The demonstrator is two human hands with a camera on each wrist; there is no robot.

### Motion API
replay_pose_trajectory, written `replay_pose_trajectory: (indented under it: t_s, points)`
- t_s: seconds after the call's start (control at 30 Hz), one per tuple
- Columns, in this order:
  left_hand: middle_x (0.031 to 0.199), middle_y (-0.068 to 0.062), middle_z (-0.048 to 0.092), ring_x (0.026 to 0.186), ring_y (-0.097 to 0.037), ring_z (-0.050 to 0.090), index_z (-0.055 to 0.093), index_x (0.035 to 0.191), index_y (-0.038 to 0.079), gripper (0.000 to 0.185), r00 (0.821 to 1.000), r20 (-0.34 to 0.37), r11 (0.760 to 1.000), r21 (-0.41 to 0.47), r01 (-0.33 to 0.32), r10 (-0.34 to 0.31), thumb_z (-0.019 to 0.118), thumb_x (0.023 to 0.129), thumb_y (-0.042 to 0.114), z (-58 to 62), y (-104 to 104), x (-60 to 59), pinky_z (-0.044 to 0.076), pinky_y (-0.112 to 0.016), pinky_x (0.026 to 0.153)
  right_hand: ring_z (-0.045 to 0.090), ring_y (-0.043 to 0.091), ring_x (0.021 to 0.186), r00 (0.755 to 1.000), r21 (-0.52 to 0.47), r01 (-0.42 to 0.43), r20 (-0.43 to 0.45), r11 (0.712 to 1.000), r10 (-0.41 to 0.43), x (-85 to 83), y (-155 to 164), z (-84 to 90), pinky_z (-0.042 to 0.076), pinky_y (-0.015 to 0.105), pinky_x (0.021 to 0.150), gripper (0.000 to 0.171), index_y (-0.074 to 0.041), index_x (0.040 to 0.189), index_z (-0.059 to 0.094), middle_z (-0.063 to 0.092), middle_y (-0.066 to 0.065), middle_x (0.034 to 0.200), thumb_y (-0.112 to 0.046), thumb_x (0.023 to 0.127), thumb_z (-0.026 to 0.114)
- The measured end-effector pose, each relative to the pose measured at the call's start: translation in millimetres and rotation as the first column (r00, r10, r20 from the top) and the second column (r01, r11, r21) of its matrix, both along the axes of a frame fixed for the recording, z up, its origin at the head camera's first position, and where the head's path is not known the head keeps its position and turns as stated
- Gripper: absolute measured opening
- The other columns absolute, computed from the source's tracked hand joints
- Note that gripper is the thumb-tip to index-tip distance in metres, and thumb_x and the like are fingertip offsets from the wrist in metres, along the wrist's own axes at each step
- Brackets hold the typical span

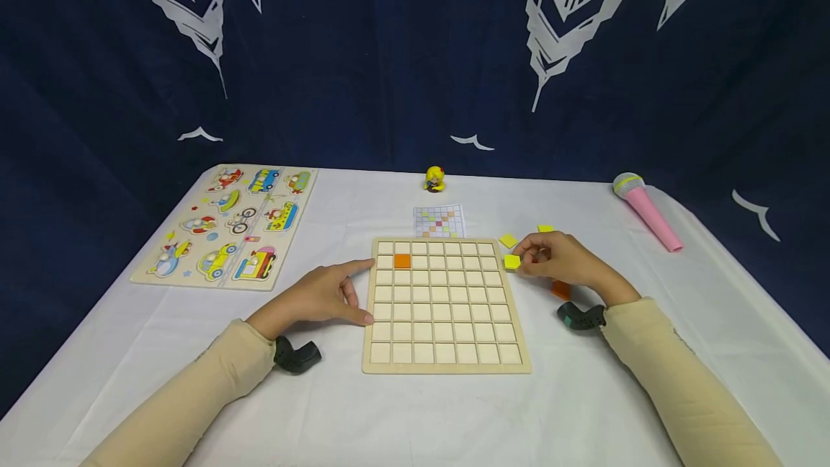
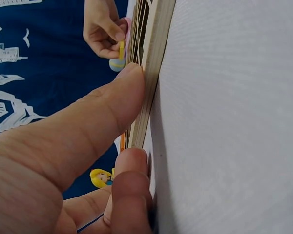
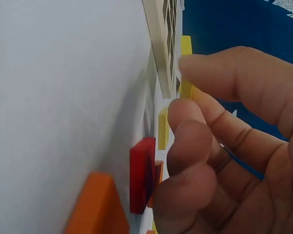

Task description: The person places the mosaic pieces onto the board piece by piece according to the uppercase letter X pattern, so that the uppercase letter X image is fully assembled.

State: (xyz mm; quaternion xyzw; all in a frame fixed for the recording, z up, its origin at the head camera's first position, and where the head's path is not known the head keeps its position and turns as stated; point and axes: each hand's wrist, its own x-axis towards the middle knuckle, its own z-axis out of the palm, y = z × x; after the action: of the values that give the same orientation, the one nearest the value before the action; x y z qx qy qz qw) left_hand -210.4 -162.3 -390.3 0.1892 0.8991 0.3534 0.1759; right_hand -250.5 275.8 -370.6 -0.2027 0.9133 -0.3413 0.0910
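Fingertips of the right hand pinch a yellow tile just beside the grid board's right edge, while the left hand rests flat-fingered against the board's left side, so the tile should go down level into one cell, with the board braced.

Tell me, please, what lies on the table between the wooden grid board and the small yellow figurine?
In the head view, a printed pattern card lies between the wooden grid board and the yellow figurine.
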Motion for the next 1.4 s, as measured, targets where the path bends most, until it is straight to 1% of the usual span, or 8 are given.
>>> replay_pose_trajectory:
  t_s: [0.17,0.33,0.47,0.67,0.87,1.03,1.13,1.4]
  points:
    - [0.082,0.0,0.069,0.069,-0.017,0.057,0.046,0.163,0.003,0.101,1.0,0.003,1.0,0.005,-0.003,0.003,0.098,0.08,0.028,-0.3,-1,-0.3,0.045,-0.032,0.068,0.055,0.012,0.073,1.0,-0.026,-0.014,-0.004,1.0,0.014,-0.7,-6,-0.8,0.045,0.024,0.067,0.023,0.002,0.112,0.073,0.066,0.001,0.092,-0.004,0.092,0.083]
    - [0.081,0.0,0.069,0.068,-0.017,0.057,0.046,0.163,0.002,0.102,1.0,0.0,1.0,0.011,-0.001,0.001,0.099,0.079,0.027,-1.2,-2,-1.0,0.045,-0.032,0.068,0.053,0.011,0.072,0.999,-0.047,-0.043,-0.011,0.998,0.043,-2.7,-13,-1.7,0.044,0.024,0.069,0.02,0.001,0.111,0.074,0.065,0.001,0.091,-0.002,0.092,0.082]
    - [0.081,0.0,0.069,0.067,-0.016,0.057,0.046,0.163,0.002,0.102,1.0,-0.006,1.0,0.018,0.007,-0.006,0.099,0.079,0.027,-1.8,-2,-1.5,0.045,-0.032,0.066,0.052,0.011,0.07,0.998,-0.055,-0.058,-0.016,0.997,0.057,-4.8,-21,-0.4,0.043,0.024,0.068,0.021,0.001,0.111,0.074,0.065,0.002,0.091,-0.002,0.092,0.082]
    - [0.081,0.001,0.069,0.067,-0.016,0.056,0.046,0.162,0.002,0.101,1.0,-0.014,1.0,0.01,0.01,-0.01,0.098,0.08,0.027,-1.6,-1,-0.3,0.044,-0.03,0.066,0.051,0.013,0.068,0.998,-0.058,-0.067,0.016,0.996,0.068,-8.6,-33,2.1,0.041,0.025,0.064,0.021,0.002,0.112,0.073,0.066,0.004,0.093,-0.002,0.092,0.082]
    - [0.081,0.001,0.069,0.067,-0.016,0.057,0.046,0.162,0.002,0.101,1.0,-0.011,1.0,0.009,0.008,-0.008,0.098,0.08,0.026,-0.6,0,0.2,0.044,-0.03,0.066,0.05,0.012,0.069,0.995,-0.064,-0.099,0.02,0.993,0.101,-15.5,-40,0.3,0.04,0.024,0.066,0.021,0.004,0.113,0.073,0.067,0.004,0.093,-0.002,0.095,0.08]
    - [0.081,0.001,0.069,0.067,-0.016,0.056,0.045,0.162,0.001,0.101,1.0,-0.014,1.0,0.016,0.012,-0.012,0.099,0.08,0.026,-0.2,-1,0.7,0.044,-0.03,0.066,0.049,0.011,0.068,0.992,-0.048,-0.123,0.006,0.991,0.123,-21.2,-44,-1.7,0.039,0.024,0.064,0.023,0.004,0.113,0.074,0.069,0.0,0.089,-0.004,0.093,0.081]
    - [0.081,0.001,0.069,0.067,-0.015,0.056,0.046,0.162,0.001,0.101,1.0,-0.013,1.0,0.017,0.01,-0.01,0.099,0.08,0.026,-0.2,0,0.7,0.044,-0.03,0.066,0.051,0.011,0.068,0.992,-0.029,-0.128,0.01,0.991,0.128,-23.7,-48,-2.0,0.041,0.024,0.065,0.022,0.002,0.112,0.075,0.068,-0.002,0.087,-0.005,0.093,0.082]
    - [0.081,0.0,0.068,0.067,-0.016,0.056,0.046,0.162,0.002,0.101,1.0,-0.01,1.0,0.018,0.006,-0.006,0.099,0.079,0.026,-0.4,-1,-0.3,0.044,-0.031,0.066,0.051,0.014,0.069,0.988,-0.019,-0.147,0.049,0.989,0.148,-25.6,-57,-2.6,0.042,0.025,0.064,0.02,0.001,0.111,0.075,0.067,-0.001,0.085,-0.005,0.093,0.082]
